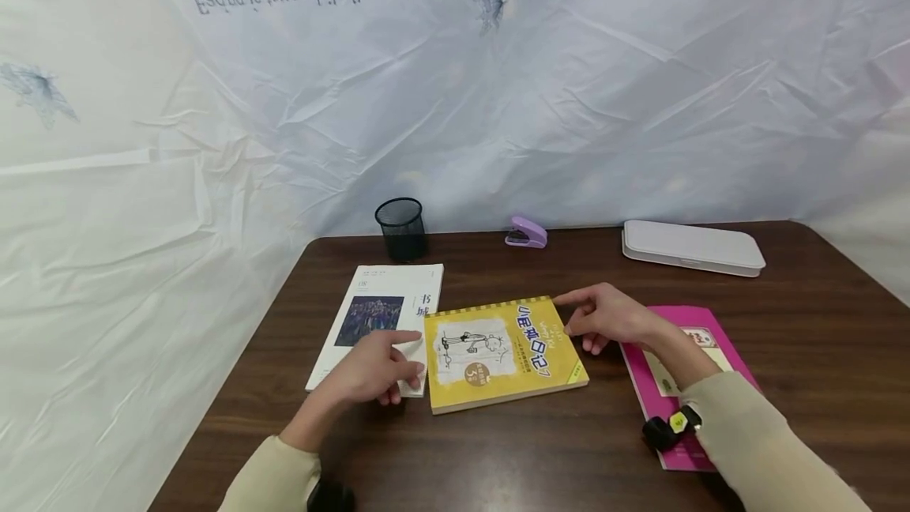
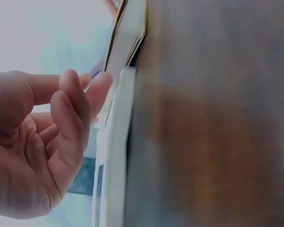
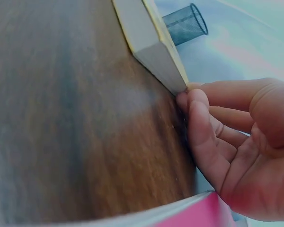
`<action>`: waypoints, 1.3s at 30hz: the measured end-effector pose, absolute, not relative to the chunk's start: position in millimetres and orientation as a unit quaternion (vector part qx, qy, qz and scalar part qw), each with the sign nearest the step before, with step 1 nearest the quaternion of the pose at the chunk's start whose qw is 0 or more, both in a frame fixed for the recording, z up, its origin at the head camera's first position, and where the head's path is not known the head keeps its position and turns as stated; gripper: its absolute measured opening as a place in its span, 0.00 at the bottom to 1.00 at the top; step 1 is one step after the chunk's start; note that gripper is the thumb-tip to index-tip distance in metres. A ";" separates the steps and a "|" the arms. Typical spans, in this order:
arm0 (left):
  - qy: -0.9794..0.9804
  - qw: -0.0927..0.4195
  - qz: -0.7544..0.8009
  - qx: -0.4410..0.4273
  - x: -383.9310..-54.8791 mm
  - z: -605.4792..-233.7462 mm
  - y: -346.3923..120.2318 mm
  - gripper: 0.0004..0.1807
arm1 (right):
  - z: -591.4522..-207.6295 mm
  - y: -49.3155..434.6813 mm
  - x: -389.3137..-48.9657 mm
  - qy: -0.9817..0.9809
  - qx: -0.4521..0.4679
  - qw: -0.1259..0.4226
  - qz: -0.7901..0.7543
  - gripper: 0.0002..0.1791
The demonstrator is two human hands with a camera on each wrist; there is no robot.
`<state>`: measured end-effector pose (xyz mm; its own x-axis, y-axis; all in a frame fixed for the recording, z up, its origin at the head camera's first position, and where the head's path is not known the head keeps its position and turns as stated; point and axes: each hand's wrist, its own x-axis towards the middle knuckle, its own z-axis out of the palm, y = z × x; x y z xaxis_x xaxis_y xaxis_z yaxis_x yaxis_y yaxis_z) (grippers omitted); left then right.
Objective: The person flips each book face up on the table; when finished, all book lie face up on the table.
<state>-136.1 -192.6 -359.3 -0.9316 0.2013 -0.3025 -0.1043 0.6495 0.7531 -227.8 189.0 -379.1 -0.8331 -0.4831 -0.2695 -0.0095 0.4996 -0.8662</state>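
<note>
A yellow book (image 1: 469, 362) with a cartoon drawing lies at an angle mid-table, its left edge overlapping a white book (image 1: 337, 354) that has a dark picture on its cover. My left hand (image 1: 380, 366) hovers over the white book, index finger stretched to the yellow book's left edge and the other fingers loosely bent. At the yellow book's right edge, my right hand (image 1: 604, 318) pinches its upper corner with thumb and fingertips. The right wrist view shows those fingertips right at the corner of the yellow book (image 3: 156, 59); their undersides are partly hidden.
A pink book (image 1: 690, 449) lies under my right forearm. Along the back of the table (image 1: 569, 449) stand a black mesh pen cup (image 1: 404, 231), a purple stapler (image 1: 528, 232) and a white case (image 1: 693, 246). A white printed sheet (image 1: 498, 101) hangs behind.
</note>
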 end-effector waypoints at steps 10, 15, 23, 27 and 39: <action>0.899 0.160 0.406 0.022 -177.1 -358.3 -199.9 0.29 | -365.4 187.8 -213.1 0.836 -0.156 0.258 -0.459 0.37; 0.892 0.178 0.415 0.019 -189.6 -360.0 -201.2 0.29 | -359.8 187.2 -199.2 0.844 -0.161 0.269 -0.435 0.39; 0.896 0.190 0.401 0.014 -198.5 -360.5 -195.5 0.26 | -357.1 185.6 -177.1 0.865 -0.148 0.262 -0.402 0.45; 0.896 0.186 0.404 0.016 -197.9 -361.6 -195.2 0.26 | -357.6 184.2 -172.3 0.869 -0.144 0.259 -0.396 0.48; 0.897 0.180 0.403 0.005 -189.7 -360.0 -194.2 0.23 | -353.7 181.7 -175.3 0.875 -0.154 0.269 -0.372 0.48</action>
<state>-189.7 -194.2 -360.0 -0.9354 0.1547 -0.3179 -0.1350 0.6747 0.7256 -175.3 181.7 -353.7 -0.8074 -0.4707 -0.3559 -0.0696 0.6748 -0.7347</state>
